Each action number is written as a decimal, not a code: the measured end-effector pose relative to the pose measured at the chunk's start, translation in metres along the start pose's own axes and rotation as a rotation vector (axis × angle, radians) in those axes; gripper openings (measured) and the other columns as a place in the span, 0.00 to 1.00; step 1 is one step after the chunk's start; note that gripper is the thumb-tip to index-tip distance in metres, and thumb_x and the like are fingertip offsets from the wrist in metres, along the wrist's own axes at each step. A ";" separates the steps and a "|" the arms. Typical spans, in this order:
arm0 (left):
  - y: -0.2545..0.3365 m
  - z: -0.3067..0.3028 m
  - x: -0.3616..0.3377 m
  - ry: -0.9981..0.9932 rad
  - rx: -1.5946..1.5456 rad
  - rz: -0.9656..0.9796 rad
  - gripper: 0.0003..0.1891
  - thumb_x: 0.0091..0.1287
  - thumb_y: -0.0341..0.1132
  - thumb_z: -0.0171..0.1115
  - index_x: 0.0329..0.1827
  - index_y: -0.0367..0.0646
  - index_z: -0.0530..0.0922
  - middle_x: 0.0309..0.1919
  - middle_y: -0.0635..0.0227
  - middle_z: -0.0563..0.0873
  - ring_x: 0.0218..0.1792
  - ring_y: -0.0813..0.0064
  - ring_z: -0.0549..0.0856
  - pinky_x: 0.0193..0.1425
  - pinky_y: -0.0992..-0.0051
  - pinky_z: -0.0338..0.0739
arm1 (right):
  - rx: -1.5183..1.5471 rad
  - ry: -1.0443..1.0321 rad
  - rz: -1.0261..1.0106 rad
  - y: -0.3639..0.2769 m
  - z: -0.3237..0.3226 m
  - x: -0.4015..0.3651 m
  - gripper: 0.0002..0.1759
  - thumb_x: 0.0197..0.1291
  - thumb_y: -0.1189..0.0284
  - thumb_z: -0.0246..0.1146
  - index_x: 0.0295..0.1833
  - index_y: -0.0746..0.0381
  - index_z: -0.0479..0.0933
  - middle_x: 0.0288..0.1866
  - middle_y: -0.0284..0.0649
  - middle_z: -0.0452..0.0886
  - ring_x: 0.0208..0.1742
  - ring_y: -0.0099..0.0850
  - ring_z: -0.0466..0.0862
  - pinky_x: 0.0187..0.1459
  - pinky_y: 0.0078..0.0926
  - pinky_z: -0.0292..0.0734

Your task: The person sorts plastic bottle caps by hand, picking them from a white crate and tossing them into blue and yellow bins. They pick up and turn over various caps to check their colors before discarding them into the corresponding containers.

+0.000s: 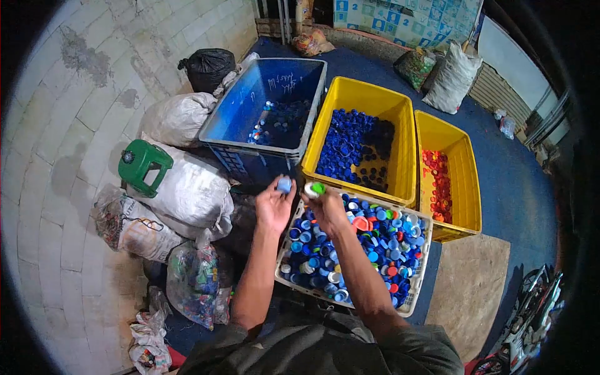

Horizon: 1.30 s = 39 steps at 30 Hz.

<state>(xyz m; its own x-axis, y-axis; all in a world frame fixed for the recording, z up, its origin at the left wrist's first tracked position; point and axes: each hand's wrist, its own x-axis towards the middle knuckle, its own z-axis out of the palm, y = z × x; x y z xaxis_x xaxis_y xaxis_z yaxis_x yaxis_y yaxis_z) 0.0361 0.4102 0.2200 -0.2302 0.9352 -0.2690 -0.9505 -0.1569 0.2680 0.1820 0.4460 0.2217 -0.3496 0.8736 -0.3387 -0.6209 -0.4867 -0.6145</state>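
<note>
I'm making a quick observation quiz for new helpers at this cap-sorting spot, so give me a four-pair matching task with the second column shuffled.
Column 1
1. Black bag
2. Green plastic piece
3. Left hand
4. Mass of red caps

Column 2
A. Inside the rightmost yellow bin
B. Holding a pale blue cap
C. Left of the far end of the blue bin
D. Lying on a large white sack

Right pairs: 1-C, 2-D, 3-B, 4-A

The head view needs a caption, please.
Left hand and right hand hold plastic caps beside a crate of mixed caps.
</note>
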 end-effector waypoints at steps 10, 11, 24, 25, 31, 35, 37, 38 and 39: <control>0.079 0.036 0.159 -0.064 0.056 0.005 0.13 0.55 0.23 0.51 0.42 0.21 0.69 0.48 0.44 0.77 0.55 0.49 0.77 0.69 0.53 0.70 | -0.100 -0.057 -0.079 -0.019 0.097 0.142 0.10 0.62 0.87 0.48 0.47 0.78 0.72 0.48 0.53 0.77 0.47 0.38 0.81 0.51 0.32 0.81; 0.083 0.035 0.167 -0.054 0.044 0.035 0.15 0.55 0.23 0.51 0.43 0.20 0.68 0.50 0.42 0.76 0.58 0.49 0.75 0.71 0.52 0.67 | -0.070 -0.040 -0.117 -0.027 0.103 0.135 0.20 0.62 0.88 0.47 0.60 0.83 0.62 0.59 0.62 0.73 0.58 0.44 0.79 0.60 0.33 0.79; 0.044 -0.047 0.074 -0.156 0.123 -0.021 0.26 0.68 0.31 0.48 0.69 0.27 0.62 0.68 0.42 0.66 0.72 0.51 0.65 0.77 0.57 0.61 | -0.113 0.191 -0.197 0.030 -0.022 -0.057 0.27 0.64 0.83 0.52 0.69 0.74 0.57 0.68 0.56 0.66 0.60 0.44 0.79 0.60 0.35 0.77; 0.038 -0.057 0.062 -0.170 0.160 -0.039 0.26 0.68 0.31 0.48 0.68 0.27 0.63 0.68 0.43 0.67 0.71 0.52 0.66 0.77 0.57 0.62 | -0.068 0.186 -0.163 0.045 -0.043 -0.067 0.28 0.62 0.85 0.51 0.68 0.74 0.58 0.68 0.57 0.67 0.61 0.45 0.78 0.61 0.37 0.76; 0.011 -0.099 -0.006 -0.049 0.455 -0.082 0.21 0.68 0.31 0.54 0.63 0.33 0.69 0.62 0.51 0.75 0.62 0.57 0.76 0.71 0.61 0.70 | -0.188 0.202 -0.095 0.043 -0.076 -0.142 0.27 0.60 0.87 0.50 0.67 0.72 0.62 0.67 0.57 0.68 0.61 0.43 0.78 0.60 0.35 0.76; -0.013 -0.093 -0.051 0.060 0.725 -0.093 0.21 0.65 0.27 0.58 0.61 0.37 0.70 0.53 0.59 0.80 0.51 0.67 0.81 0.58 0.66 0.78 | -0.339 0.274 -0.185 0.017 -0.096 -0.176 0.23 0.61 0.85 0.54 0.64 0.70 0.67 0.59 0.50 0.77 0.55 0.35 0.82 0.51 0.28 0.78; -0.031 -0.095 -0.065 0.039 0.932 -0.070 0.20 0.64 0.25 0.59 0.60 0.39 0.71 0.50 0.62 0.82 0.45 0.74 0.81 0.50 0.72 0.78 | -0.421 0.312 -0.235 0.008 -0.115 -0.186 0.21 0.61 0.86 0.54 0.61 0.70 0.69 0.56 0.49 0.79 0.51 0.33 0.83 0.49 0.27 0.78; -0.040 -0.095 -0.070 -0.005 1.039 -0.065 0.20 0.64 0.27 0.60 0.59 0.40 0.72 0.49 0.64 0.82 0.44 0.76 0.81 0.47 0.75 0.77 | -0.458 0.335 -0.265 0.004 -0.123 -0.191 0.21 0.61 0.86 0.54 0.61 0.70 0.69 0.55 0.48 0.80 0.49 0.32 0.83 0.48 0.26 0.78; -0.048 -0.094 -0.074 -0.046 1.127 -0.048 0.19 0.64 0.28 0.61 0.58 0.39 0.73 0.48 0.64 0.83 0.44 0.76 0.81 0.47 0.76 0.76 | -0.512 0.388 -0.282 0.001 -0.132 -0.195 0.20 0.60 0.87 0.53 0.59 0.69 0.71 0.53 0.47 0.81 0.47 0.30 0.84 0.46 0.24 0.78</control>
<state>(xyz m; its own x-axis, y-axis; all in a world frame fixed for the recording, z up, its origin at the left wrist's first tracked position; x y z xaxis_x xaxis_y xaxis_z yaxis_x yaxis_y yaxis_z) 0.0796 0.3188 0.1403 -0.1680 0.9471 -0.2736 -0.2221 0.2340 0.9465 0.3422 0.2760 0.1926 0.1114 0.9510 -0.2883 -0.2092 -0.2612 -0.9423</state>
